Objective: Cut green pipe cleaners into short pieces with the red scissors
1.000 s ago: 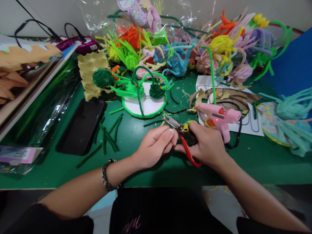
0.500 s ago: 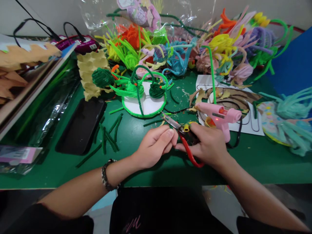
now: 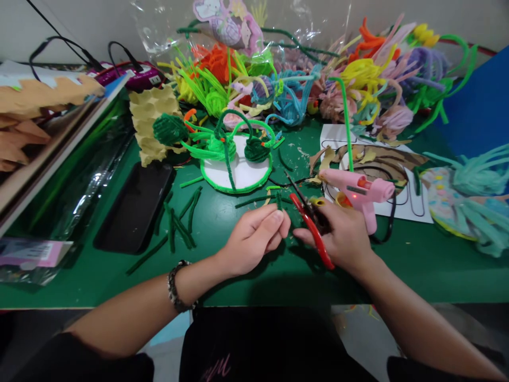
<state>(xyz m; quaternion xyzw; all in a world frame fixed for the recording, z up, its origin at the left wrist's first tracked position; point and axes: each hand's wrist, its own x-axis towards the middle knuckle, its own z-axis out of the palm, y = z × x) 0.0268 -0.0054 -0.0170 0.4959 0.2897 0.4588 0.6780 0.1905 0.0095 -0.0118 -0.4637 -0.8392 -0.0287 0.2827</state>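
Observation:
My left hand [image 3: 256,239] is closed in a pinch, with a short dark green pipe cleaner [image 3: 279,200] sticking up from its fingertips. Red-handled scissors [image 3: 312,228] are in my right hand [image 3: 342,231], their blades angled up and left, apart from the pipe cleaner. Beyond my hands stands a white disc [image 3: 247,172] edged in bright green, bearing green pipe-cleaner bundles and a dark green arch. Several cut dark green pieces [image 3: 181,228] lie left of my left hand. A pink glue gun [image 3: 360,188] with a green stick rests just beyond my right hand.
A black phone [image 3: 135,207] lies at the left, beside plastic-wrapped sheets [image 3: 79,185]. Colourful pipe-cleaner bundles [image 3: 292,95] line the back. Behind the glue gun is a white paper [image 3: 417,204]; a pale teal bundle [image 3: 481,175] sits far right. The green table's front edge [image 3: 238,306] is near.
The scissors have turned more upright and moved off from my left fingertips, their handles now closer together. The dark green piece now shows above my left fingers.

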